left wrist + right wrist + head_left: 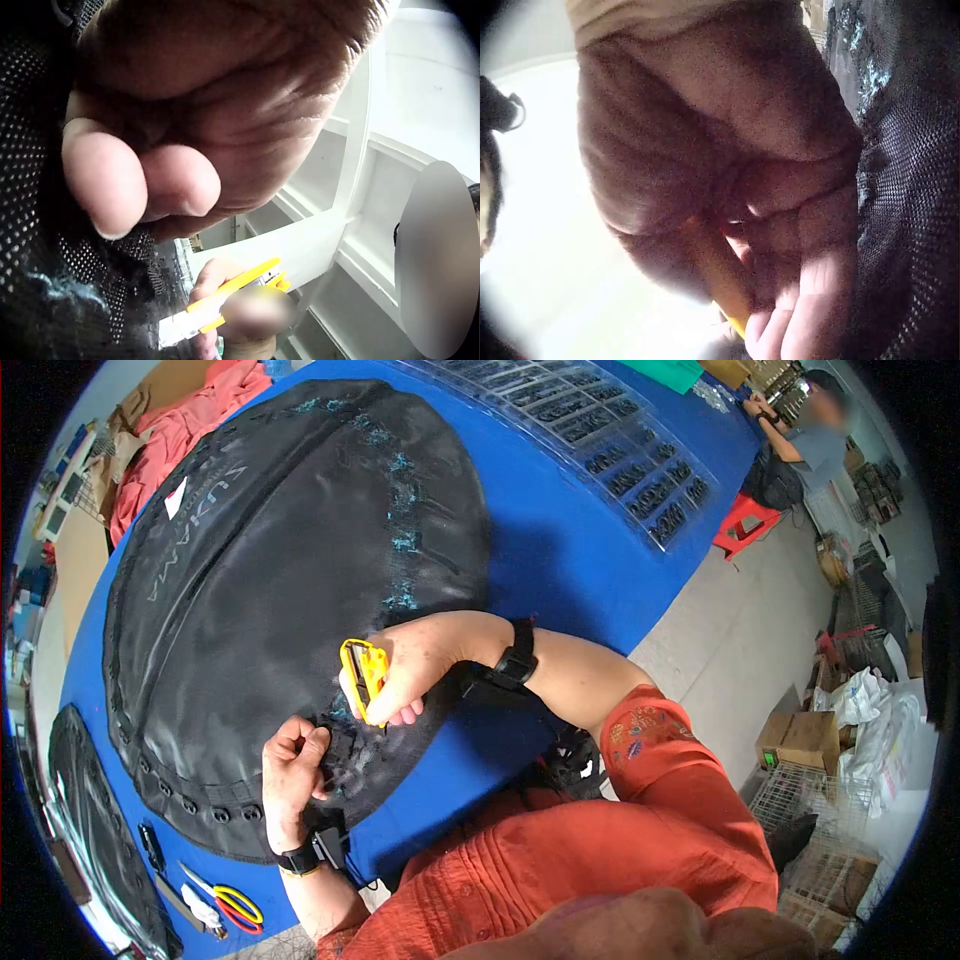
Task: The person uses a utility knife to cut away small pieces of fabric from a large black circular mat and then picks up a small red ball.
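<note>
Black fabric piece (270,630): broad oval, flat on the blue surface (570,575), near border close to the surface's edge and the torso. Yellow tool (366,678): clamped in curled fingers of the right hand (425,650), over that border. Left hand (292,762): fingers pinched on dark mesh of the piece, just beside the tool. Likely hazards: nicked left fingers from a slip; torn mesh from overhard pulling. Room: ample toward the compartment tray (648,532); tight torso-side.

Lettering (208,498) on black mat (290,585), seemingly unreadable
</note>
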Motion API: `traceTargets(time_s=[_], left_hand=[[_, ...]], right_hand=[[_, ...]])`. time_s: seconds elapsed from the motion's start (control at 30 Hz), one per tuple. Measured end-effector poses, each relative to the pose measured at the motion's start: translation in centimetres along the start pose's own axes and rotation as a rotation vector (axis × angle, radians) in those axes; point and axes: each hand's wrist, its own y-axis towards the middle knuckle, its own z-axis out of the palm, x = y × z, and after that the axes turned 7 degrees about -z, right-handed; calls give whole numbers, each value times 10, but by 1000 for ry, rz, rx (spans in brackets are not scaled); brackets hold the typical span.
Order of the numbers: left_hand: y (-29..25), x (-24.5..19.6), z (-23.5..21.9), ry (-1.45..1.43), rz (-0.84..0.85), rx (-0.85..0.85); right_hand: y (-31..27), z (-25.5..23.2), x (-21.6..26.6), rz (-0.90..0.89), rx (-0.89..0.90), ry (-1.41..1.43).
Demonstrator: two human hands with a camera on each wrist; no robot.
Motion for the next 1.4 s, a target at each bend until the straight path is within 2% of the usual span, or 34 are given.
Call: traceTargets(time_s=[0.2, 0.3, 0.33, 0.47, 0.53, 0.6, 0.67, 0.93, 1.13, 1.4], left_hand=[[0, 1, 1, 7, -6, -14], [-4, -8, 4, 88, -32, -70], [-5, -8, 2, 78, -18, -36], [-9, -11, 2, 67, -7, -35], [-6, -6, 0, 53, -21, -26], [-2, 0, 0, 51, 2, -20], [2, 9, -4, 37, 19, 26], [1, 6, -3, 66, 39, 23], [1, 5, -3, 78, 37, 18], [0, 5, -3, 73, 29, 22]], right_hand=[[0, 2, 4, 11, -4, -17], [1, 2, 0, -92, -33, 53], [3, 2, -1, -129, -32, 86], [4, 5, 17, -145, -114, -60], [8, 7, 12, -196, -203, -92], [9, 11, 12, -173, -294, -74], [9, 8, 13, -173, -270, -180], [15, 8, 6, -217, -255, -285], [20, 18, 0, -285, -327, -191], [21, 17, -4, -290, -290, -220]])
